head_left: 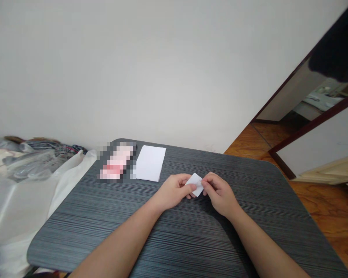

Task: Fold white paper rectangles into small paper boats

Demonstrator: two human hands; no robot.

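Note:
Both of my hands meet above the middle of a dark grey striped table (104, 227). My left hand (174, 191) pinches the left side of a small folded white paper (195, 182). My right hand (220, 193) pinches its right edge with fingers curled in. The paper is held just above the tabletop, partly hidden by my fingers. A larger white sheet (150, 163) lies flat near the table's far edge, left of my hands.
A blurred pink and white item (116, 162) lies beside the white sheet. Left of the table is a white cloth (20, 204) with clothes and plastic piled on it. A plain wall stands behind. A wooden floor (333, 208) and a doorway are at the right.

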